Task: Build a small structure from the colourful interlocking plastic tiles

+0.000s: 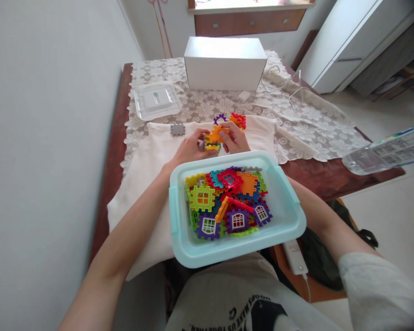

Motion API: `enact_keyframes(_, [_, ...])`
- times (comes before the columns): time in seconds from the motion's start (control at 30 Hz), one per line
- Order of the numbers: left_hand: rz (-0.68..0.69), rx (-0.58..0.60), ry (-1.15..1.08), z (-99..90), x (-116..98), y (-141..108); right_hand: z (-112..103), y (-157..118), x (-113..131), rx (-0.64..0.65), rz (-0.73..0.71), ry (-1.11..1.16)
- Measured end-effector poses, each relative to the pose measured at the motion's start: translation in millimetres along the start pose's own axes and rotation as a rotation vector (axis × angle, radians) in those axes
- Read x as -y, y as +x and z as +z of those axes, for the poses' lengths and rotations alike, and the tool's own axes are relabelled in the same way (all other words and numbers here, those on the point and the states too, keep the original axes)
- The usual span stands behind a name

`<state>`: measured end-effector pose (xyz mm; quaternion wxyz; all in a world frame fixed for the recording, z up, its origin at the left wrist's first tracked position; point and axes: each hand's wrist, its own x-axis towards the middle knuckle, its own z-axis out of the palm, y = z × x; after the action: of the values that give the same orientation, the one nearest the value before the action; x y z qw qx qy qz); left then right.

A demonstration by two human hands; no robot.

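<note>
Beyond the tub, my left hand [194, 146] is closed round a small built block of yellow, grey and teal pieces [212, 146]. My right hand [236, 139] pinches an orange notched piece [217, 134] at the top of that block. Just behind my right hand lie a purple frame piece [220, 119] and a red and orange cluster [238, 120]. A grey notched plate [177, 129] rests flat on the white cloth, left of my hands. Nearest my body, the light blue tub [293, 216] holds many coloured notched pieces, some with windows.
A white box [225, 64] stands at the back of the lace-covered table. A clear plastic lid [157, 100] lies at the back left. On the right are a plastic bottle [386, 149] and a thin white cable. A wall runs along the left side.
</note>
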<state>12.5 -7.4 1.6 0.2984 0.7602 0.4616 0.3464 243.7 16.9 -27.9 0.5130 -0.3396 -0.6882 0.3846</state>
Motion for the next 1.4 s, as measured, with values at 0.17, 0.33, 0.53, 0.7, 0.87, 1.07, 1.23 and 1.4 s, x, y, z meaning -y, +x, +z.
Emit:
enact_keyframes(0.17, [0.077, -0.086, -0.036, 2.3, 8.0, 3.4, -1.6, 6.5, -0.6, 0.003, -0.089, -0.047])
enact_keyframes(0.33, [0.104, -0.080, -0.200, 3.7, 11.2, 2.5, -0.3, 4.3, 3.7, 0.000, -0.170, -0.178])
enact_keyframes(0.53, [0.065, -0.036, -0.293, 4.7, 10.7, 2.6, 3.6, 10.0, -0.8, -0.112, -0.195, -0.081])
enact_keyframes(0.7, [0.077, -0.015, -0.246, 6.7, 13.6, 4.3, 5.8, 11.0, 1.1, -0.022, -0.212, -0.158])
enact_keyframes(0.87, [0.103, -0.012, -0.220, 6.1, 11.8, 3.2, 7.3, 10.2, 2.9, -0.029, -0.180, -0.184])
enact_keyframes(1.07, [0.125, 0.002, -0.152, 4.0, 7.5, 1.9, 6.0, 10.0, 3.9, -0.018, -0.230, -0.227])
enact_keyframes(1.23, [0.117, 0.001, -0.233, 4.6, 6.5, 1.0, 5.5, 8.8, 4.3, -0.018, -0.232, -0.270])
enact_keyframes(1.4, [0.101, 0.004, -0.227, 4.3, 6.2, 0.4, 6.6, 8.4, 1.3, -0.016, -0.258, -0.280])
